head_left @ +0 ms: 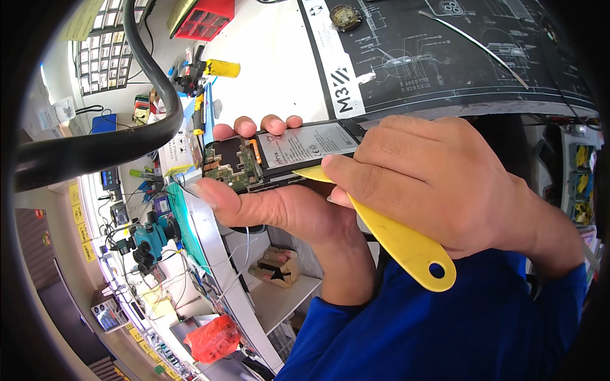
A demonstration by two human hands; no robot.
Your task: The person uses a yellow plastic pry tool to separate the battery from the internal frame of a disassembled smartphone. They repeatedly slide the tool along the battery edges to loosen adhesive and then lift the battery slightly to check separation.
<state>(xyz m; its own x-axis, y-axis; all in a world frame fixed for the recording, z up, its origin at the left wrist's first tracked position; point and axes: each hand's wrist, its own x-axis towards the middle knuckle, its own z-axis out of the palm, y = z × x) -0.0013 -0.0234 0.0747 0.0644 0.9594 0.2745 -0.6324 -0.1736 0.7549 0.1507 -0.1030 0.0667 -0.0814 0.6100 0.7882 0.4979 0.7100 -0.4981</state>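
Note:
My left hand point(279, 206) grips an opened smartphone point(232, 152), thumb along the near edge and fingertips curled over the far edge. The phone's green circuit board shows at its left end, and a grey battery point(308, 145) fills the middle. An orange flex strip point(255, 151) lies between board and battery. My right hand point(426, 181) is closed around a yellow plastic pry tool point(406, 241) with a hole in its wide end. The tool's pointed tip meets the near long edge of the battery. Whether the tip is under the battery, I cannot tell.
A dark printed work mat point(406, 89) covers the bench at the upper right, with a round watch-like part point(345, 18) and a thin white strip point(476, 44) on it. A thick black flexible arm point(152, 127) crosses the left. Beyond stand a teal microscope-like device point(152, 238) and a red drawer box point(204, 19).

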